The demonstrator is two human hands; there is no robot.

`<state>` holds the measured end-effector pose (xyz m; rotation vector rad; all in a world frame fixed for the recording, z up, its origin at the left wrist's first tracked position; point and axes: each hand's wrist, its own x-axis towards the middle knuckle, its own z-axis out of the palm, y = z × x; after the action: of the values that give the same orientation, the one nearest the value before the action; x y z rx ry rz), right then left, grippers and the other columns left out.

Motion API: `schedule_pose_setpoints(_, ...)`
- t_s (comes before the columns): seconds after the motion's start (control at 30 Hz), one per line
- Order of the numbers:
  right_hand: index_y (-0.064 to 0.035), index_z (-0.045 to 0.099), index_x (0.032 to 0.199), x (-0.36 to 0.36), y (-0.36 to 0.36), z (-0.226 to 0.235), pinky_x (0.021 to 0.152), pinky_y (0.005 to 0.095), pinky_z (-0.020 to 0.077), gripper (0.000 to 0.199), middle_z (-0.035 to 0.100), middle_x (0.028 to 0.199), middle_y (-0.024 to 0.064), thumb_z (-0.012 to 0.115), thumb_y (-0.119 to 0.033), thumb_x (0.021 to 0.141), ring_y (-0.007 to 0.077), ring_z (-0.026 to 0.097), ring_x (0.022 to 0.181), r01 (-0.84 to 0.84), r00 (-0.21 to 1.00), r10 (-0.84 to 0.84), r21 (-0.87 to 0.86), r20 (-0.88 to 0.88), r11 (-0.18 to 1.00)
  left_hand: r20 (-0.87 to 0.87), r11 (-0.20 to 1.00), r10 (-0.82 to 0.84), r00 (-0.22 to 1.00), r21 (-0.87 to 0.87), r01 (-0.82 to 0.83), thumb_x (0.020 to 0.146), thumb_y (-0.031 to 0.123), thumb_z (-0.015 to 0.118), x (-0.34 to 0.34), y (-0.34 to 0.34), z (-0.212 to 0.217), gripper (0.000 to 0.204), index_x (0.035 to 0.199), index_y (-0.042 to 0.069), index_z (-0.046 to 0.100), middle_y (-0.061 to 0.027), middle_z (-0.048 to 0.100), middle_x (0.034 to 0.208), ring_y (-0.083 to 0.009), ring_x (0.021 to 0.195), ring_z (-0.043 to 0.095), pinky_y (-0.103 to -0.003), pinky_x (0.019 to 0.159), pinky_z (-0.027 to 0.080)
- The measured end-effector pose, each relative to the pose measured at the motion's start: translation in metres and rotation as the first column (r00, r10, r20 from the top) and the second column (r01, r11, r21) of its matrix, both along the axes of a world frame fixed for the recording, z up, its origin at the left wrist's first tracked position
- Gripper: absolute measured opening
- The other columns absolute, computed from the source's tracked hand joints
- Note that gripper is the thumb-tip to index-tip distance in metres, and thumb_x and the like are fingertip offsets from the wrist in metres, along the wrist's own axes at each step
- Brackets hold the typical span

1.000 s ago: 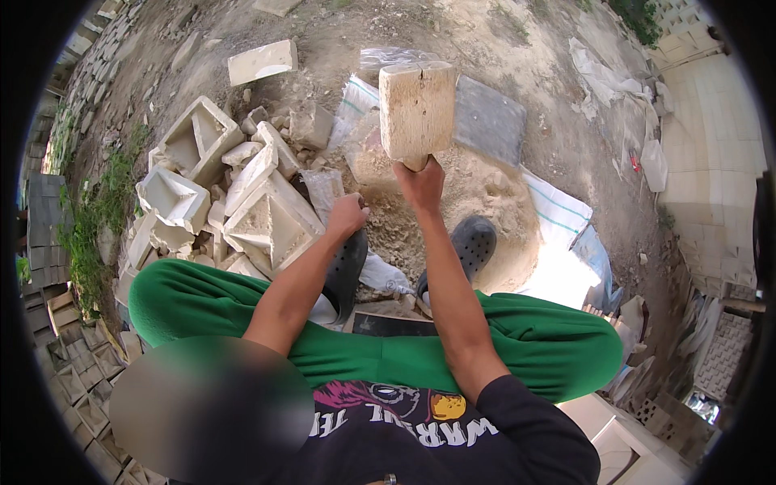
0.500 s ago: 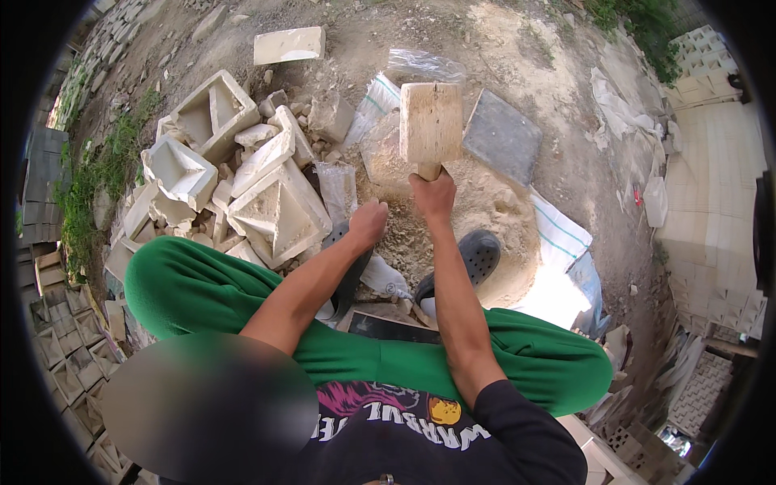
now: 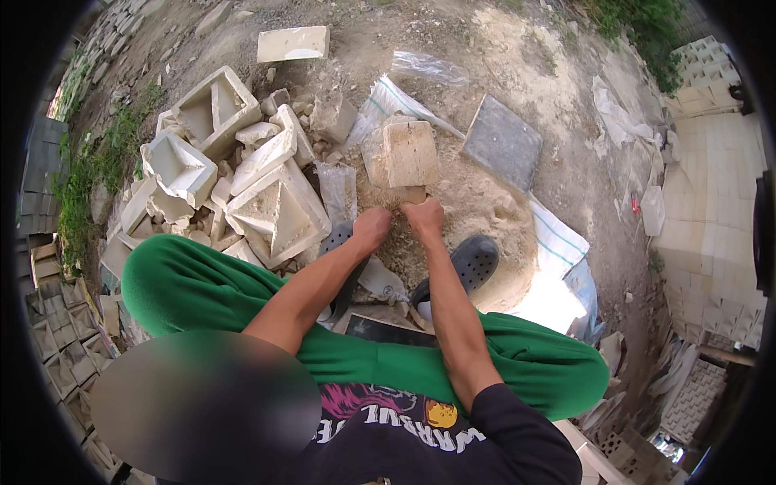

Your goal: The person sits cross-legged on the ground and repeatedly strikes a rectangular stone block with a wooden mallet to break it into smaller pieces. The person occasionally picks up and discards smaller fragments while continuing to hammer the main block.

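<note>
My right hand (image 3: 424, 217) is wrapped round the short handle of a wooden mallet (image 3: 411, 153). Its broad, pale head is over a stone-like block (image 3: 375, 164), which it partly covers; whether they touch I cannot tell. Just left of the handle, my left hand (image 3: 372, 228) is closed low over the crumbled material, and what its fingers hold, if anything, is hidden. Pale powder and crumbs (image 3: 477, 214) spread around the block and between my feet.
Broken cream block pieces (image 3: 279, 212) are heaped on the left. A grey slab (image 3: 503, 141) lies to the right, near a white woven sack (image 3: 559, 234). Dark clogs (image 3: 474, 260) flank the powder. A rectangular block (image 3: 293, 44) and clear plastic (image 3: 428, 68) lie farther off.
The mallet has come down and slightly left toward the block, and my right hand has drawn nearer my left. My left hand stays closed in nearly the same place.
</note>
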<state>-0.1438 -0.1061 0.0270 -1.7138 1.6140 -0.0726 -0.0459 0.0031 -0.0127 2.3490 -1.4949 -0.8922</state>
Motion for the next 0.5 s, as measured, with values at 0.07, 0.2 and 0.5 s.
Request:
schedule_pose_setpoints(0.07,0.0045,0.068,0.094,0.008,-0.003,0.027,0.078,0.0465,0.0522,0.044,0.069,0.093,0.0277,0.073,-0.029,0.065,0.0424,0.067,0.092,-0.008,0.994,0.017,-0.087,0.105,0.996,-0.003,0.999,-0.042,0.999,0.013,0.042,0.081,0.007,0.055,0.0,-0.001,0.004,0.019,0.083,0.001,0.073,-0.0229,0.069,0.089,-0.0386,0.086,0.069,-0.048,0.072,0.056)
schedule_pose_setpoints(0.2,0.0009,0.066,0.105,0.031,-0.008,0.059,0.082,0.0481,0.0522,0.047,0.068,0.095,0.0283,0.072,-0.029,0.07,0.0447,0.064,0.094,-0.034,0.935,0.132,-0.287,0.329,0.957,0.033,0.999,-0.031,0.999,-0.009,0.031,0.081,0.007,0.055,0.002,0.001,0.002,0.02,0.083,0.002,0.073,-0.0234,0.069,0.088,-0.0385,0.085,0.069,-0.048,0.073,0.056)
schedule_pose_setpoints(0.5,0.007,0.068,0.083,0.004,0.001,-0.025,0.073,0.0426,0.0539,0.038,0.07,0.082,0.0241,0.072,-0.026,0.066,0.0366,0.07,0.083,-0.085,0.986,0.083,-0.012,-0.142,0.996,0.04,0.995,-0.103,0.994,0.01,0.103,0.079,0.008,0.058,0.0,0.0,0.002,0.015,0.082,0.003,0.072,-0.0206,0.069,0.089,-0.0379,0.085,0.068,-0.049,0.071,0.055)
